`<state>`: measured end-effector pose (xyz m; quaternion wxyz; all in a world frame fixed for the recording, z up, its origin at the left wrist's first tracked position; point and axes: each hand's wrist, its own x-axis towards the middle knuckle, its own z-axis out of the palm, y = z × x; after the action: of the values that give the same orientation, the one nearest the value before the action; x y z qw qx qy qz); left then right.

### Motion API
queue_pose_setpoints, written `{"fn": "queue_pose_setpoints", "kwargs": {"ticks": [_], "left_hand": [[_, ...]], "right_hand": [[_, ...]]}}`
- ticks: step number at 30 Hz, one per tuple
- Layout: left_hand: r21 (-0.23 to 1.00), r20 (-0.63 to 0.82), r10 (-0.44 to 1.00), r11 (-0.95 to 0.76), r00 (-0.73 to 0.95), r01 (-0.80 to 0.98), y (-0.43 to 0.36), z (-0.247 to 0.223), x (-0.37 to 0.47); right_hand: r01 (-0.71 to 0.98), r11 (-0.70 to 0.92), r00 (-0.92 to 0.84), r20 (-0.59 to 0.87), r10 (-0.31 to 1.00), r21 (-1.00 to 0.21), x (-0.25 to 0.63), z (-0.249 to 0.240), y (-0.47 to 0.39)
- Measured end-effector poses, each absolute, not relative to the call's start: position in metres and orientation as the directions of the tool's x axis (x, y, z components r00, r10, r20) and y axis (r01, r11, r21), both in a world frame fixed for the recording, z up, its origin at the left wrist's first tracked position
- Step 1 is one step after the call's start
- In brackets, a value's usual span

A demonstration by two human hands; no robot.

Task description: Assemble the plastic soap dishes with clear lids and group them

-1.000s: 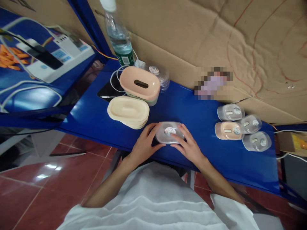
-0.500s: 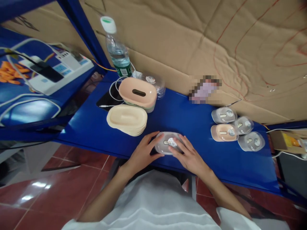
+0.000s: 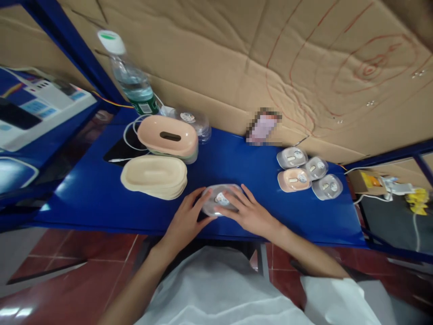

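A small clear-topped box (image 3: 228, 205) is grasped by the left hand (image 3: 182, 221) and the right hand (image 3: 259, 220) at the front edge of a blue bench (image 3: 233, 162).

The left end of the box is gripped between the left thumb and fingers; its stickered top and right end are covered by the spread right fingers. To the left, cream trays (image 3: 154, 174) are stacked, with a peach dish (image 3: 167, 127) behind them. Along the back edge, clear covers (image 3: 199, 126) are piled near a water bottle (image 3: 132, 83). Four similar boxes (image 3: 302, 179) are clustered near the back right corner.
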<state>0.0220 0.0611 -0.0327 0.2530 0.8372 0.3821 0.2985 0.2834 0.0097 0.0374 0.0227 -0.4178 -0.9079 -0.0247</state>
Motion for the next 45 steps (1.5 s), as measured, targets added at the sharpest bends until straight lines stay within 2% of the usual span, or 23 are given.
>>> {"fn": "queue_pose_setpoints", "kwargs": {"ticks": [4, 8, 13, 18, 22, 27, 30, 33, 36, 38, 41, 43, 45], "left_hand": [[0.622, 0.315, 0.818, -0.561, 0.481, 0.547, 0.068, -0.033, 0.021], [0.601, 0.334, 0.818, -0.567, 0.468, 0.563, 0.069, -0.031, 0.017], [0.665, 0.288, 0.798, -0.564, 0.529, 0.490, 0.064, -0.029, 0.014], [0.710, 0.238, 0.808, -0.523, 0.539, 0.472, 0.062, -0.030, 0.029], [0.713, 0.245, 0.816, -0.517, 0.524, 0.473, 0.063, -0.031, 0.041], [0.688, 0.231, 0.803, -0.534, 0.549, 0.491, 0.058, -0.017, 0.044], [0.642, 0.273, 0.779, -0.585, 0.565, 0.496, 0.048, -0.002, 0.034], [0.587, 0.429, 0.798, -0.602, 0.423, 0.541, 0.044, 0.013, 0.007], [0.508, 0.546, 0.817, -0.498, 0.185, 0.703, 0.055, 0.022, -0.033], [0.437, 0.522, 0.841, -0.406, 0.141, 0.803, 0.070, 0.024, -0.056], [0.346, 0.476, 0.859, -0.378, 0.187, 0.859, 0.095, 0.025, -0.080], [0.350, 0.475, 0.845, -0.439, 0.248, 0.827, 0.105, 0.028, -0.088], [0.384, 0.490, 0.820, -0.508, 0.296, 0.771, 0.104, 0.034, -0.090]], "right_hand": [[0.715, 0.699, -0.699, 0.042, 0.714, 0.016, 0.279, 0.042, 0.046], [0.733, 0.680, -0.668, 0.178, 0.723, -0.009, 0.268, 0.019, 0.058], [0.784, 0.620, -0.598, 0.267, 0.755, 0.003, 0.268, 0.000, 0.034], [0.779, 0.624, -0.563, 0.371, 0.738, -0.059, 0.291, -0.005, 0.022], [0.793, 0.599, -0.526, 0.369, 0.766, -0.111, 0.300, -0.009, 0.022], [0.792, 0.608, -0.560, 0.334, 0.758, -0.051, 0.302, -0.002, 0.022], [0.843, 0.538, -0.506, 0.312, 0.804, -0.018, 0.323, 0.009, 0.020], [0.928, 0.373, -0.352, 0.366, 0.861, 0.015, 0.351, 0.030, 0.013], [0.961, 0.271, -0.195, 0.544, 0.816, -0.062, 0.350, 0.061, 0.014], [0.918, 0.374, -0.234, 0.585, 0.777, -0.130, 0.323, 0.079, 0.028], [0.786, 0.609, -0.495, 0.477, 0.726, -0.110, 0.257, 0.087, 0.075], [0.775, 0.628, -0.543, 0.435, 0.719, -0.072, 0.214, 0.082, 0.119], [0.819, 0.572, -0.503, 0.415, 0.758, -0.052, 0.185, 0.076, 0.160]]}}
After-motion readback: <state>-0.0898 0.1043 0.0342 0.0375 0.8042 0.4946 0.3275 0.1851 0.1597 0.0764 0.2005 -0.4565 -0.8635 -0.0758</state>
